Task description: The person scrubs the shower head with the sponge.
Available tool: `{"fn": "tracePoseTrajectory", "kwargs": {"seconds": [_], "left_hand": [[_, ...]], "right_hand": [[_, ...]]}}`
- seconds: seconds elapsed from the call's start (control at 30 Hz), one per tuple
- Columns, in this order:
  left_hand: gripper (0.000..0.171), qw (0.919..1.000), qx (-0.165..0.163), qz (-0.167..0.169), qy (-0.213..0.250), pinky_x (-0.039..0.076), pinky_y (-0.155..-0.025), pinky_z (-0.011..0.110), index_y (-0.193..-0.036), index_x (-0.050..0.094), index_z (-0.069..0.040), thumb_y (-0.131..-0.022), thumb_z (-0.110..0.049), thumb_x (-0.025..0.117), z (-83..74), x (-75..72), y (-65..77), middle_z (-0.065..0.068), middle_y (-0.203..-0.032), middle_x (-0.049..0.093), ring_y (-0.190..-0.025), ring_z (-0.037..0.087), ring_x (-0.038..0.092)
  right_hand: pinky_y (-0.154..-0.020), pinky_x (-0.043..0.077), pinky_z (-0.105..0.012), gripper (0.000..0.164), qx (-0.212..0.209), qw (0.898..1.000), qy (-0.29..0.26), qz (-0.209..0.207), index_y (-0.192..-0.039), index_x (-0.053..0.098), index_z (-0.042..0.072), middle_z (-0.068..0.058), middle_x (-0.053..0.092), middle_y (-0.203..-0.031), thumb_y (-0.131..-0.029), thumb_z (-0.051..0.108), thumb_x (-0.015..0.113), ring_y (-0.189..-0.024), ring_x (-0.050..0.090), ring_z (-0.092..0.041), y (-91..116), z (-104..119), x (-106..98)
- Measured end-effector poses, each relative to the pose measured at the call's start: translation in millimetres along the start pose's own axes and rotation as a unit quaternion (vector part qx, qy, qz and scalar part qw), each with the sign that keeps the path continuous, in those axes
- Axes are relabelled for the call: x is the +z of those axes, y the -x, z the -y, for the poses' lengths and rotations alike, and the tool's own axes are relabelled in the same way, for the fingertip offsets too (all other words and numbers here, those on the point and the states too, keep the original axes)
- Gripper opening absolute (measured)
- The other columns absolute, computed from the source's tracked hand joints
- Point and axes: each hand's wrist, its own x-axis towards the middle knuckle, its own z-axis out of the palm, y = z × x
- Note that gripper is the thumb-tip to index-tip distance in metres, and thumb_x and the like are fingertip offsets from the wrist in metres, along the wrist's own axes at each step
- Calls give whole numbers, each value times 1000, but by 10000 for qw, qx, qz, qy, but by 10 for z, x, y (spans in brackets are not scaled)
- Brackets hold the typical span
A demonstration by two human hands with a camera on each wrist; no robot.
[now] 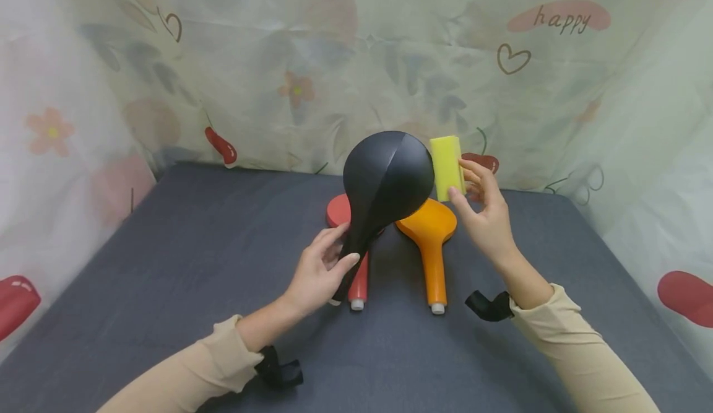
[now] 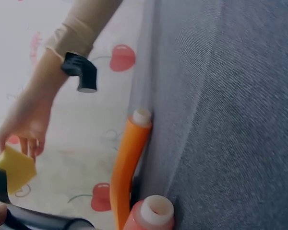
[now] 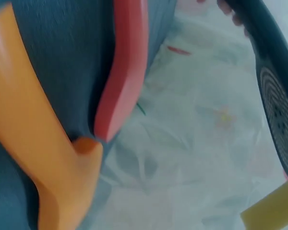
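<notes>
I count three handheld shower heads, one black, one red and one orange, and a single yellow sponge [image 1: 447, 168]. The black shower head [image 1: 384, 181] is raised above the table [image 1: 223, 246] in my left hand [image 1: 320, 270], whose thumb and fingers close round its slim handle [image 1: 352, 261]. It is matte and smooth, with a broad rounded back that catches a paler sheen on one side; the right wrist view shows its perforated face [image 3: 278, 120]. It tilts, head up and leaning to my right. My right hand [image 1: 487, 215] pinches the sponge between thumb and fingers, right beside the rim of that head; I cannot tell whether they touch.

On the table beyond, the red shower head [image 1: 338, 210] and the orange shower head [image 1: 431, 227] lie with handles toward me, ending in white tips [image 1: 438, 308]. The black one blocks much of the red one and a corner of the orange. A black mount [image 1: 487, 306] sits at each wrist, and a printed cloth [image 1: 250, 91] hangs behind the table.
</notes>
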Motion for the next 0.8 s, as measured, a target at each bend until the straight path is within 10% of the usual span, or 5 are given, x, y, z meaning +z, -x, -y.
{"fn": "tracePoseTrajectory", "kwargs": {"seconds": [0.37, 0.8], "left_hand": [[59, 9851, -1214, 717, 985, 43, -102, 45, -146, 26, -5, -93, -3, 52, -47, -11, -2, 13, -150, 31, -128, 32, 46], [62, 9778, -1186, 1334, 1096, 48, -98, 39, -145, 33, -13, -89, -8, 60, -79, -14, 1, 16, -138, 49, -114, 26, 60]], "right_hand": [[-84, 44, -17, 46, -126, 9907, -1357, 3, -135, 36, 9, 5, 53, -120, -92, 3, 51, -104, 55, -6, 83, -14, 219], [-82, 45, -21, 46, -998, 9710, -2172, 64, -131, 38, 9, 4, 55, -116, -88, -3, 50, -97, 57, -11, 66, 117, 354]]}}
